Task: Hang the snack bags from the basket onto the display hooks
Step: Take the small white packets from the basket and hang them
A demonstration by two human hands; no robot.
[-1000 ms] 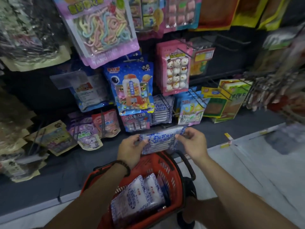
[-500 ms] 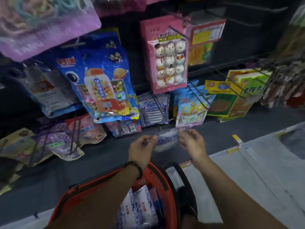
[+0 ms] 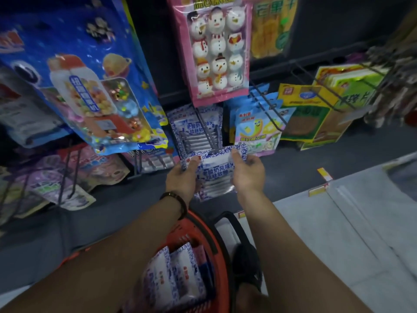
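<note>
Left hand [image 3: 182,177] and right hand [image 3: 247,175] each pinch a top corner of one bag [image 3: 216,175]. Its top edge is at the hook [image 3: 209,138] tip; can't tell if threaded. Hung bags [image 3: 187,132] sit behind. Spare bags [image 3: 176,272] remain in the near basket [image 3: 203,229].

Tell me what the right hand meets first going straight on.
Likely the right hand pushes the held bag onto the hook tip, then the matching bags hanging behind; depth is unclear.

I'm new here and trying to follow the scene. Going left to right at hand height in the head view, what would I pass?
purple bag → left hand → blue-and-white snack bag → right hand → yellow shelf tag
</note>
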